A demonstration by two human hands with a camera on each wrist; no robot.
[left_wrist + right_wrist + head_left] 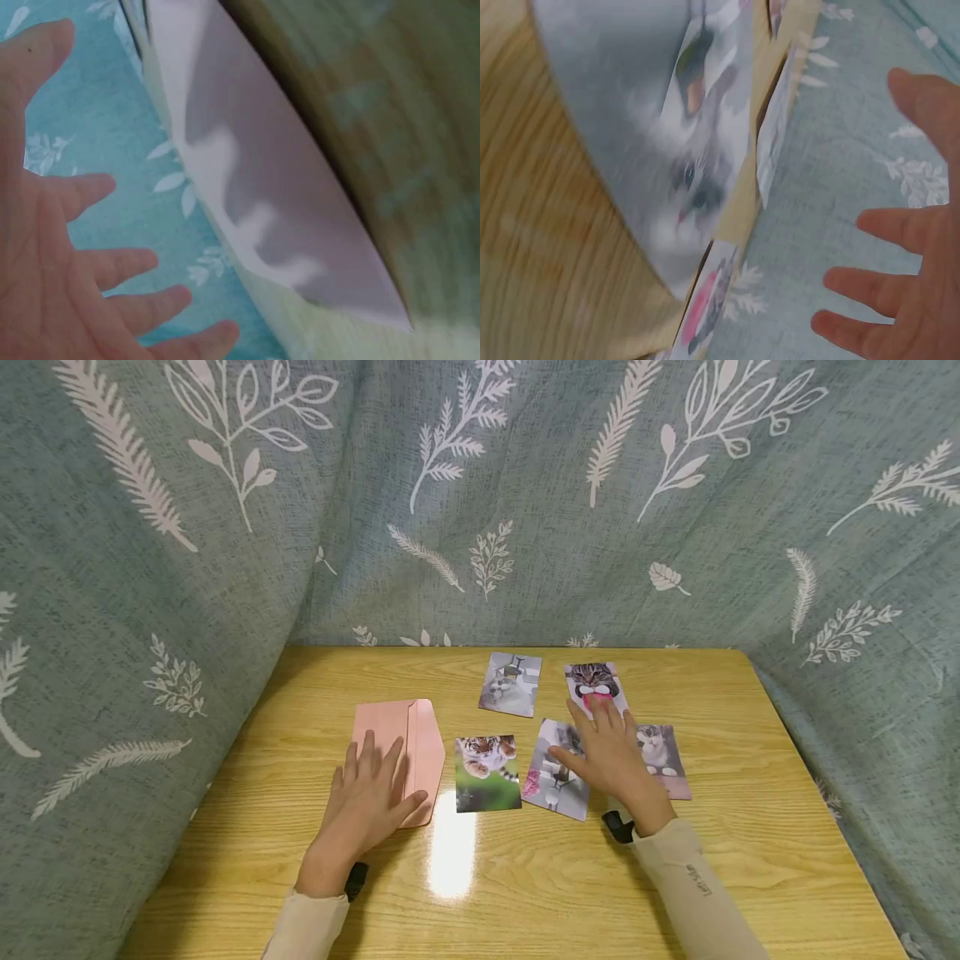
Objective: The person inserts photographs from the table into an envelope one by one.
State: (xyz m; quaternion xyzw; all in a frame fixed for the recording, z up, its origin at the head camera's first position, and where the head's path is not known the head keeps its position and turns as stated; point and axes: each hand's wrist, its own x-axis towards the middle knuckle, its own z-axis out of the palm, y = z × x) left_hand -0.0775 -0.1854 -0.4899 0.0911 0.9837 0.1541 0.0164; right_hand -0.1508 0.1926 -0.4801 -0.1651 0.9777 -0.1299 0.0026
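A pink envelope [426, 752], its pointed flap to the right, lies at the left of the table. My left hand [362, 802] hovers over it with fingers spread; in the left wrist view the hand's shadow falls across the paper. Over the picture cards on the right, my right hand [613, 758] is also spread and holds nothing. Nearest to it is a grey kitten card [557, 795], partly hidden by the thumb. Its fingertips overlap a tabby cat card [594, 675], and its wrist side covers part of another kitten card [670, 768].
A tiger cub card [487, 789] lies between the envelope and the kitten card. Farther back is another grey kitten card [510, 687]. The wooden table [540, 893] carries a bright reflection near the middle. A leaf-patterned curtain [555, 560] surrounds its back and sides.
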